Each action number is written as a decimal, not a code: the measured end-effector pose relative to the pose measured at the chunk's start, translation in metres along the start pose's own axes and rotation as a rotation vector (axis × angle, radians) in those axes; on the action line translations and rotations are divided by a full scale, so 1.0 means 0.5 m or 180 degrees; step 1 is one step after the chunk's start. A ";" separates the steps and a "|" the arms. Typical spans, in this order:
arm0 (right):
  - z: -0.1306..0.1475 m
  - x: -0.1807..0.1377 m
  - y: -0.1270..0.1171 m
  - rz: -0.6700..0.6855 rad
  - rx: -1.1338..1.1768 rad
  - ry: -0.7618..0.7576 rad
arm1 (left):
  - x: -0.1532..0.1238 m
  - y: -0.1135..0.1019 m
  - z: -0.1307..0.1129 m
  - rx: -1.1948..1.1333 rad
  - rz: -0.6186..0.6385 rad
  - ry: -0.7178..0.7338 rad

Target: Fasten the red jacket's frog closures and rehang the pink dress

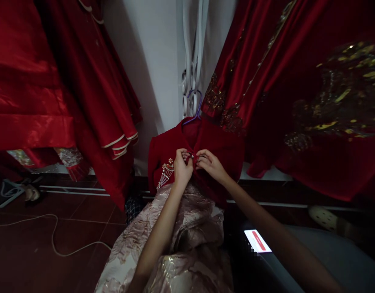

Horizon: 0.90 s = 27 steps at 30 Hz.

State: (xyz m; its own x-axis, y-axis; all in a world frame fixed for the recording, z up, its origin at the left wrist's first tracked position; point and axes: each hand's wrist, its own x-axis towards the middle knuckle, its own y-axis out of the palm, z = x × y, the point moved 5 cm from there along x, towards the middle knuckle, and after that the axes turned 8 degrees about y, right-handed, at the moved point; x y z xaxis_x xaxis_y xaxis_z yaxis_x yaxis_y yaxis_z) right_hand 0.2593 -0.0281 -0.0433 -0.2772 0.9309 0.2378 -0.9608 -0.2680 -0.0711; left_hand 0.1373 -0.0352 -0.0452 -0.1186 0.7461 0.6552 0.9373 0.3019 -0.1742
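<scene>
A short red jacket (227, 150) hangs on a purple hanger (196, 106) in front of me, over a pale pink patterned skirt (193, 228). My left hand (182, 167) and my right hand (209, 162) meet at the jacket's front opening just below the collar. Both hands are closed in a pinch on the fastening there, left on the left edge, right on the right edge. A beaded tassel brooch (166, 172) dangles from the jacket just left of my left hand.
Red satin gowns (83, 93) hang at the left, and red embroidered robes (312, 101) hang at the right. A white wall with a white curled rack (192, 61) stands behind. A lit phone screen (257, 241) lies at the lower right. A white cable (53, 240) runs over the dark floor.
</scene>
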 end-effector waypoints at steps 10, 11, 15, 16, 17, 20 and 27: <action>0.001 -0.006 -0.001 -0.0335 0.0040 -0.0305 | -0.012 -0.015 0.026 -0.1141 -0.0309 -0.0331; 0.003 -0.005 -0.001 -0.0325 -0.0002 -0.0336 | -0.013 -0.016 0.028 -0.1327 -0.0421 -0.0335; 0.008 0.000 -0.005 -0.0319 -0.0164 -0.0453 | -0.015 -0.014 0.036 -0.1675 -0.0587 -0.0461; 0.007 0.002 -0.007 -0.0331 -0.0216 -0.0474 | -0.015 -0.013 0.037 -0.1625 -0.0536 -0.0485; 0.007 0.004 -0.008 -0.0350 -0.0282 -0.0491 | -0.015 -0.012 0.037 -0.1553 -0.0468 -0.0491; 0.010 0.007 -0.010 -0.0415 -0.0554 -0.0532 | -0.016 -0.011 0.033 -0.1337 -0.0212 -0.0399; 0.060 -0.006 -0.008 -0.0324 -0.1347 -0.0740 | -0.003 -0.041 -0.035 0.0174 0.0729 0.0503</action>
State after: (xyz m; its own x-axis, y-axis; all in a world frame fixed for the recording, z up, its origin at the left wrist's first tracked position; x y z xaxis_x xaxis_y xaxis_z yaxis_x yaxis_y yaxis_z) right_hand 0.2641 -0.0373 -0.0146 -0.2214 0.8542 0.4704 -0.9112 -0.0093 -0.4119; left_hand 0.1242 -0.0529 -0.0298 0.1508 0.6982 0.6998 0.9142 0.1708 -0.3674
